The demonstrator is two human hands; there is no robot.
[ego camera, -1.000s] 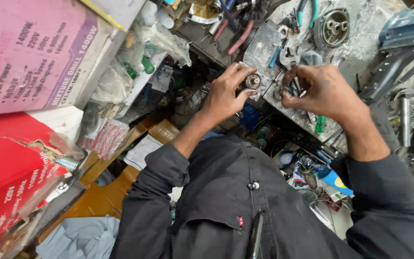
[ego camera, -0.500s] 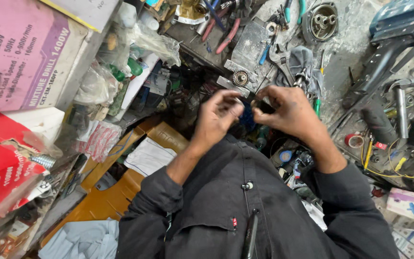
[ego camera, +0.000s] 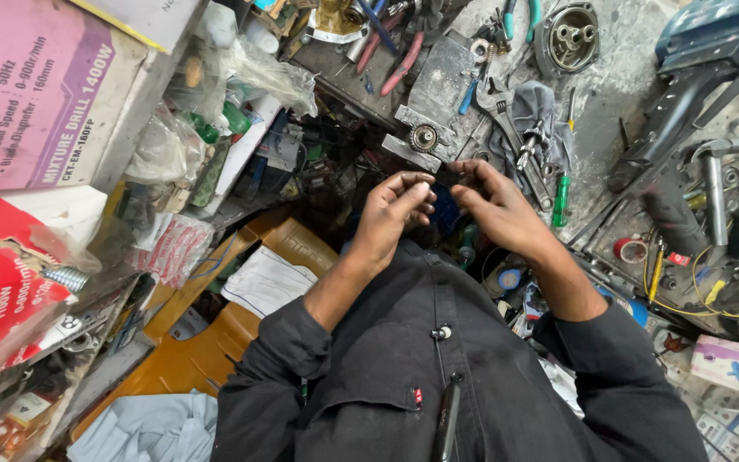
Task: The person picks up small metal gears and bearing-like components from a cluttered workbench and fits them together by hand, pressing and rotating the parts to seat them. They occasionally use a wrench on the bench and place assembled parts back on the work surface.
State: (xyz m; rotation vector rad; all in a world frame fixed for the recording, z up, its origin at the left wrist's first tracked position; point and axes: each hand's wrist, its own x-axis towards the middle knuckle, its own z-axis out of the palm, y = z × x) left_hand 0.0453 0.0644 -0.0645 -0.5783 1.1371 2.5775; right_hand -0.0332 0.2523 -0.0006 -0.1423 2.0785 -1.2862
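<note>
Below, cluttered workbench, scattered tools, pink box, both hands pinching a small dark part.

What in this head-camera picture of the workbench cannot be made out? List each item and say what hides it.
- Small dark part between the hands: the fingertips cover most of it, so its kind is unclear, in the head view.
- Left hand: palm turned away; grip unclear.
- Right hand: curled fingers hide its contact with the part.
- Blue power tool: cut off by the top right edge.
- Toothed gear on the grey metal block: too small to count teeth.
</note>
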